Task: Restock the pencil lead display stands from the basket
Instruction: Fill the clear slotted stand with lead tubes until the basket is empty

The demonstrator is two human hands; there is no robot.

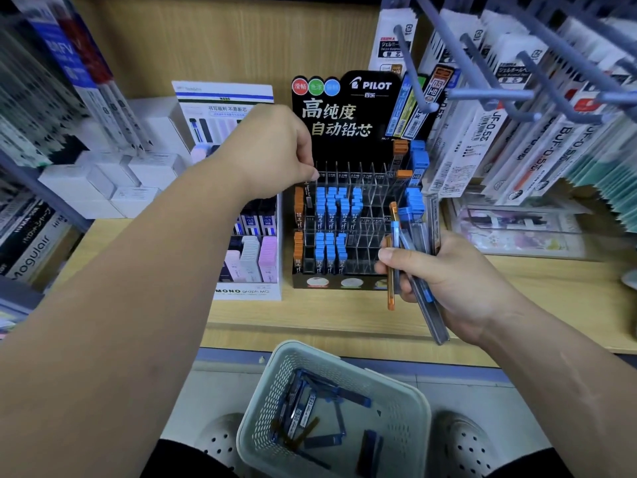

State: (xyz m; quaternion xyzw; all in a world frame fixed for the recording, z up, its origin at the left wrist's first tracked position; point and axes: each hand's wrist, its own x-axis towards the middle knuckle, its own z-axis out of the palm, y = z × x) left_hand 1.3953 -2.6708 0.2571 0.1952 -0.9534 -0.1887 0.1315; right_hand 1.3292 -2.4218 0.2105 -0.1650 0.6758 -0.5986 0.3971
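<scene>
Light wood shelf (344, 315), wooden back panel (224, 46), grey hooks (482, 94), pale, possibly tiled floor (455, 391)

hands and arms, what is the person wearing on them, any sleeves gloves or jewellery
Nothing is worn on either. The left hand and right hand are ungloved, with no rings visible; the left forearm and right forearm are bare to the frame edge: no sleeves, watch or bands.

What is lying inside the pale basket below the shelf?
Inside the basket lie loose pencil lead cases, mostly blue-capped, a few brownish. They overlap, so whatever is beneath them is hidden, and the basket's near end is out of the picture.
</scene>
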